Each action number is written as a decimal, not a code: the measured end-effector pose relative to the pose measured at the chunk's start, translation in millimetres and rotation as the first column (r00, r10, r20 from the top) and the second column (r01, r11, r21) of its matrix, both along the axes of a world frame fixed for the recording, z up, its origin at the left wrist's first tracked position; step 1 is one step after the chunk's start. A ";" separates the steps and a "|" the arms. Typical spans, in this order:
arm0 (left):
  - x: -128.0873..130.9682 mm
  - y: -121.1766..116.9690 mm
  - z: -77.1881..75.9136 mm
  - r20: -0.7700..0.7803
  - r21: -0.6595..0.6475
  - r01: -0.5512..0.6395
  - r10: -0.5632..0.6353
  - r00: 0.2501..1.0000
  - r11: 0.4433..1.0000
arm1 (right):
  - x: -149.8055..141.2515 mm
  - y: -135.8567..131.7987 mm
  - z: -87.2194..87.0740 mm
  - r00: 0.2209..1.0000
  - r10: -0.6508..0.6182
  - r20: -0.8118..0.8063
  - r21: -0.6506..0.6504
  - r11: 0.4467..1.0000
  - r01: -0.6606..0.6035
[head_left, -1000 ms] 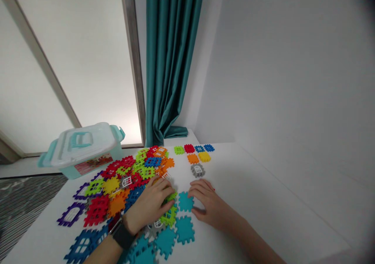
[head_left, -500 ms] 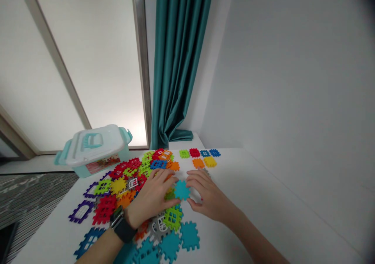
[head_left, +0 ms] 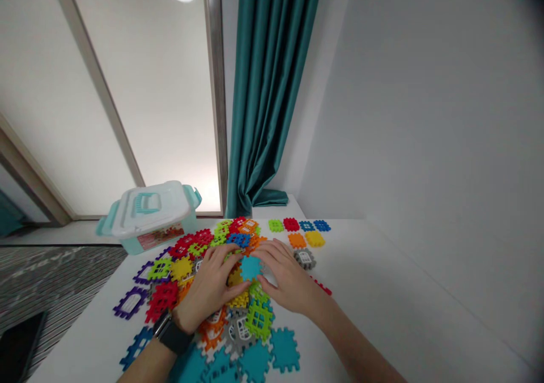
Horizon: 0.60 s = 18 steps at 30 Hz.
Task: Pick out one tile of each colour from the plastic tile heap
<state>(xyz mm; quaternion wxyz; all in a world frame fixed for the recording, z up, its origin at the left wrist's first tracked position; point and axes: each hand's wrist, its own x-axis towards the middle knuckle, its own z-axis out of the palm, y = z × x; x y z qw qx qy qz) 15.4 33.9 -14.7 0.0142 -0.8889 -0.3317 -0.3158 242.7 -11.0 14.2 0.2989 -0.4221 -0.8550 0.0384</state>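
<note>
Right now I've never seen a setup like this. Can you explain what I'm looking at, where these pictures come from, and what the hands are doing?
These pictures come from one camera worn on a person's head, looking forward and down, so the two bare arms at the bottom are that person's own. The left hand, wearing a black wristwatch, and the right hand rest on a pile of colored plastic tiles on a white table. A teal plastic tile lies between the hands, but I can't tell whether either hand is gripping it. Beyond the pile are a short row of separate tiles and a closed plastic storage box.
</note>
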 end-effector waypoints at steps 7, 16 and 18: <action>-0.7 -5.8 -1.7 0.027 -0.022 -0.016 0.016 0.999 1.000 | -11.4 -11.6 -24.9 0.986 -0.111 -0.124 -0.026 0.994 0.109; 2.3 -11.3 -1.5 0.006 -0.060 0.027 -0.027 1.000 0.998 | -1.4 -20.9 -36.3 0.984 -0.127 -0.122 -0.051 0.991 0.121; 1.1 -10.6 -1.5 0.005 -0.069 0.035 -0.034 0.999 0.997 | 0.1 -19.6 -37.4 0.984 -0.124 -0.130 -0.045 0.992 0.119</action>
